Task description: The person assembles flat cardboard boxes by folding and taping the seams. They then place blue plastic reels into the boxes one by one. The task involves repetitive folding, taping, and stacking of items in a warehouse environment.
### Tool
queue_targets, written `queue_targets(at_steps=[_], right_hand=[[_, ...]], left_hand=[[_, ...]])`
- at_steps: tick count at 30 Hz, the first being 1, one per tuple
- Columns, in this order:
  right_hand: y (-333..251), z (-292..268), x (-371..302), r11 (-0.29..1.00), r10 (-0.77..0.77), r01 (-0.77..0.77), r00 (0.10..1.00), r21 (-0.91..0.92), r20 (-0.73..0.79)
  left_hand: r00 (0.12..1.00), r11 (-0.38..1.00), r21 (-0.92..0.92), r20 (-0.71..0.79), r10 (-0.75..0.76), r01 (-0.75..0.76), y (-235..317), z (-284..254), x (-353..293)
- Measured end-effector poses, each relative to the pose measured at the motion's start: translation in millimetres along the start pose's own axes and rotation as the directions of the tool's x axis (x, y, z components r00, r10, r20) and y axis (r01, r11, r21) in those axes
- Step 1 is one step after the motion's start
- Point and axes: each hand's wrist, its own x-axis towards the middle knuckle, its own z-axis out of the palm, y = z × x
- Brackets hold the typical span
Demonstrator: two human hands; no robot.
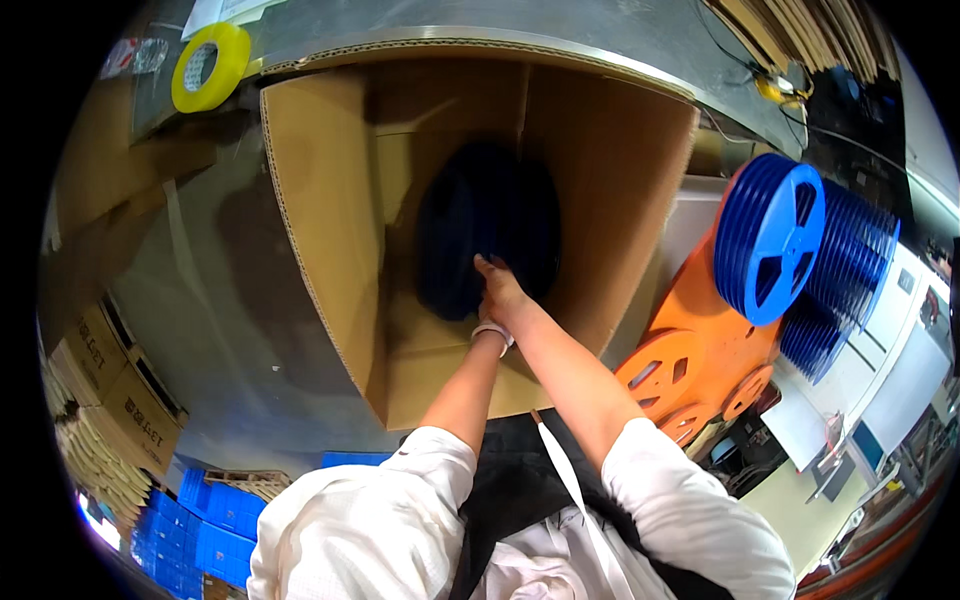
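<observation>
Dark blue reels (pixel 455 215) lie deep in the shadow of a tall open cardboard box (pixel 625 180), and their count is hard to make out. Both my forearms reach down into the box over its near side. My right hand (pixel 506 293) is at the near edge of the reels, its visible fingers closed against them. My left hand (pixel 488 313), with a white band at its wrist, lies just beside and beneath the right one. Its fingers are hidden behind the right hand and in the dark.
At right, an orange reel rack (pixel 690 330) stands beside stacked blue reels (pixel 785 240). A roll of yellow tape (pixel 211 67) rests at the upper left. Cardboard bundles (pixel 810 35) lie far right; printed cartons (pixel 125 390) and blue crates (pixel 225 535) are lower left.
</observation>
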Motion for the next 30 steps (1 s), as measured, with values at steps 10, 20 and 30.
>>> queue_targets(at_steps=[10,20,30], right_hand=[[-181.0,-153.5,-193.2,-0.323,-0.766,0.699,0.203,-0.638,0.61],[-291.0,-284.9,-153.6,0.023,-0.616,0.111,0.784,-0.994,0.073],[-329.5,-315.0,-213.8,0.156,-0.79,0.447,0.592,-0.881,0.16]], left_hand=[[0.988,0.976,-0.187,-0.082,-0.128,0.111,13.0,-13.9,-46.8],[0.98,0.996,-0.085,-0.2,-0.018,0.001,-0.8,4.3,-125.7],[0.96,0.998,-0.055,-0.28,0.0,-0.016,26.7,19.4,-224.9]])
